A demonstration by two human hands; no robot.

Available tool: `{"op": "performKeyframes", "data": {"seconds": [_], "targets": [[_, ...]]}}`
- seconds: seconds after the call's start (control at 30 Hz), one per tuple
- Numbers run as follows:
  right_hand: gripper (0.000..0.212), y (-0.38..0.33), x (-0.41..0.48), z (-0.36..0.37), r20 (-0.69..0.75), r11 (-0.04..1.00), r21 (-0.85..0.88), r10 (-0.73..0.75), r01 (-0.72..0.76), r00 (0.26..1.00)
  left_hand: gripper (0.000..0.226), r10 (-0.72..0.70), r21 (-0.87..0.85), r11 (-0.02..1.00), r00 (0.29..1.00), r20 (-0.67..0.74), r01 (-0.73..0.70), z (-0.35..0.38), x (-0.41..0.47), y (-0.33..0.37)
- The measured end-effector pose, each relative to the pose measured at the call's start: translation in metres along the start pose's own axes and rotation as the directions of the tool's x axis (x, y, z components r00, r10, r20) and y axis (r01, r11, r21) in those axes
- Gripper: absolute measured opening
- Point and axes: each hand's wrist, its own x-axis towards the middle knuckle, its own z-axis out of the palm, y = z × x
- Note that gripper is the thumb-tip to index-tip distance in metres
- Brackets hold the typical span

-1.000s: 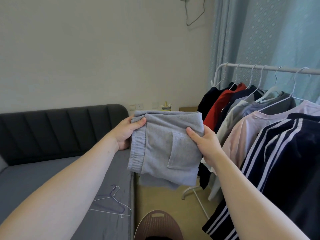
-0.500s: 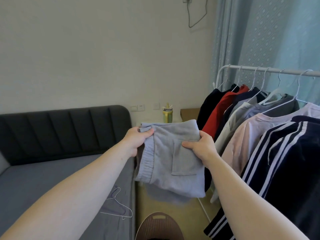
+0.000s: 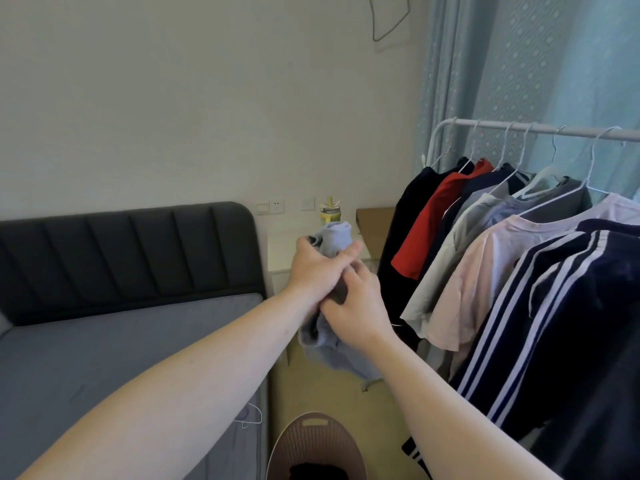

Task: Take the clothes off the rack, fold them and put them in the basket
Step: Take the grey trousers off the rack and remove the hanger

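- The left hand (image 3: 317, 270) sits at the centre of the frame. Its fingers and thumb are curled tight round the bunched grey shorts (image 3: 335, 238).
- The right hand (image 3: 358, 306) is just below and to the right of the left hand, touching it. Its fingers are bent into the same cloth and grip it lower down, though the fingertips are blurred.
- The shorts are held in the air between the two hands. A rounded fold sticks up above the left hand and a loose part hangs below both wrists, above the floor.
- The basket (image 3: 300, 445), brown and woven-looking, stands on the floor at the bottom centre of the frame, well below the hands. Something dark lies inside it.
- The rack (image 3: 540, 129) is a white rail across the upper right, with white wire hangers hooked over it.
- On the rack, from the left, hang a black garment (image 3: 412, 216), a red shirt (image 3: 429, 223), a grey shirt (image 3: 460, 244) and a pale pink shirt (image 3: 485, 271). At the right edge hangs a navy top with white stripes (image 3: 568, 306).
- A bed with a grey mattress (image 3: 104, 348) and a dark padded headboard (image 3: 131, 251) fills the left and lower left.
- A bare white hanger (image 3: 251, 415) lies on the mattress edge near the basket, partly hidden by the left forearm.
- A yellow bottle (image 3: 330, 211) and a cardboard box (image 3: 375, 220) stand against the wall behind the hands.
- A light blue patterned curtain (image 3: 519, 64) covers the upper right behind the rack.
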Motion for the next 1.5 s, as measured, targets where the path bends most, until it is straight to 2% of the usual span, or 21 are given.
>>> {"op": "performKeyframes", "data": {"seconds": [0.03, 0.1, 0.17, 0.2, 0.27, 0.33, 0.4, 0.47, 0.53, 0.67, 0.8, 0.83, 0.9, 0.97, 1.03, 1.13, 1.23, 1.3, 1.37, 1.43, 1.5], "targets": [[0.067, 0.004, -0.002, -0.002, -0.002, 0.992, 0.121, -0.023, 0.023, 1.000, 0.065, -0.001, -0.027, 1.000, 0.999, -0.033, 0.000, -0.005, 0.005, 0.000], [0.063, 0.012, -0.004, -0.009, -0.074, 0.927, 0.372, 0.087, -0.053, 0.993, 0.050, -0.021, -0.069, 0.997, 0.997, -0.070, 0.016, -0.016, 0.014, 0.002], [0.067, 0.021, -0.001, -0.018, -0.129, 0.871, 0.475, 0.209, -0.125, 0.969, 0.043, -0.015, -0.096, 0.995, 1.000, -0.010, 0.014, -0.027, 0.021, 0.003], [0.080, 0.028, 0.001, -0.021, -0.065, 0.858, 0.480, 0.245, -0.185, 0.967, 0.042, -0.003, -0.116, 0.993, 0.999, 0.052, 0.009, -0.032, 0.021, 0.004], [0.106, 0.040, 0.003, -0.026, 0.186, 0.796, 0.511, 0.267, -0.325, 0.946, 0.038, 0.034, -0.164, 0.986, 0.981, 0.191, -0.003, -0.038, 0.017, 0.009], [0.102, 0.048, 0.001, -0.026, 0.363, 0.733, 0.560, 0.203, -0.387, 0.910, 0.035, 0.056, -0.201, 0.980, 0.955, 0.290, 0.004, -0.040, 0.012, 0.015], [0.084, 0.048, -0.003, -0.025, 0.422, 0.709, 0.580, 0.161, -0.402, 0.892, 0.035, 0.061, -0.225, 0.974, 0.948, 0.312, 0.011, -0.041, 0.012, 0.017], [0.068, 0.049, -0.007, -0.022, 0.481, 0.668, 0.600, 0.138, -0.441, 0.866, 0.035, 0.042, -0.252, 0.967, 0.956, 0.292, 0.034, -0.044, 0.014, 0.014], [0.064, 0.058, -0.013, -0.018, 0.531, 0.610, 0.601, 0.178, -0.516, 0.828, 0.038, -0.005, -0.300, 0.950, 0.968, 0.251, 0.083, -0.051, 0.019, 0.006], [0.066, 0.083, -0.025, -0.010, 0.603, 0.456, 0.594, 0.294, -0.663, 0.742, 0.039, -0.142, -0.412, 0.895, 0.985, 0.098, 0.170, -0.071, 0.028, -0.030], [0.082, 0.108, -0.032, 0.006, 0.690, 0.389, 0.543, 0.299, -0.744, 0.660, 0.038, -0.300, -0.472, 0.843, 0.954, -0.011, 0.259, -0.083, 0.036, -0.077], [0.083, 0.114, -0.035, 0.010, 0.702, 0.345, 0.553, 0.297, -0.758, 0.647, 0.038, -0.337, -0.484, 0.829, 0.941, -0.035, 0.279, -0.087, 0.038, -0.088], [0.075, 0.127, -0.044, 0.021, 0.724, 0.184, 0.587, 0.317, -0.788, 0.613, 0.040, -0.399, -0.494, 0.812, 0.914, -0.079, 0.312, -0.094, 0.042, -0.110], [0.059, 0.137, -0.053, 0.030, 0.725, 0.078, 0.593, 0.380, -0.801, 0.574, 0.041, -0.430, -0.496, 0.805, 0.897, -0.107, 0.327, -0.103, 0.046, -0.131], [0.039, 0.146, -0.057, 0.045, 0.698, 0.028, 0.585, 0.492, -0.811, 0.520, 0.046, -0.462, -0.490, 0.801, 0.875, -0.141, 0.344, -0.113, 0.052, -0.153], [0.023, 0.162, -0.058, 0.070, 0.620, -0.064, 0.584, 0.679, -0.809, 0.394, 0.051, -0.509, -0.458, 0.795, 0.848, -0.147, 0.398, -0.127, 0.060, -0.187], [0.010, 0.187, -0.053, 0.097, 0.525, -0.112, 0.592, 0.805, -0.798, 0.277, 0.043, -0.569, -0.345, 0.787, 0.817, -0.089, 0.511, -0.139, 0.067, -0.223], [0.008, 0.209, -0.051, 0.112, 0.461, -0.100, 0.560, 0.863, -0.822, 0.208, 0.041, -0.623, -0.231, 0.765, 0.781, -0.035, 0.601, -0.146, 0.069, -0.253], [0.016, 0.230, -0.046, 0.125, 0.373, -0.059, 0.530, 0.912, -0.846, 0.170, 0.036, -0.670, -0.087, 0.739, 0.742, -0.002, 0.668, -0.150, 0.071, -0.284], [0.022, 0.257, -0.042, 0.138, 0.242, 0.017, 0.508, 0.957, -0.861, 0.162, 0.038, -0.711, 0.067, 0.703, 0.703, 0.025, 0.708, -0.150, 0.069, -0.307], [0.024, 0.282, -0.038, 0.153, 0.142, 0.082, 0.456, 0.976, -0.886, 0.163, 0.050, -0.738, 0.220, 0.666, 0.672, 0.059, 0.713, -0.146, 0.067, -0.328]]}}
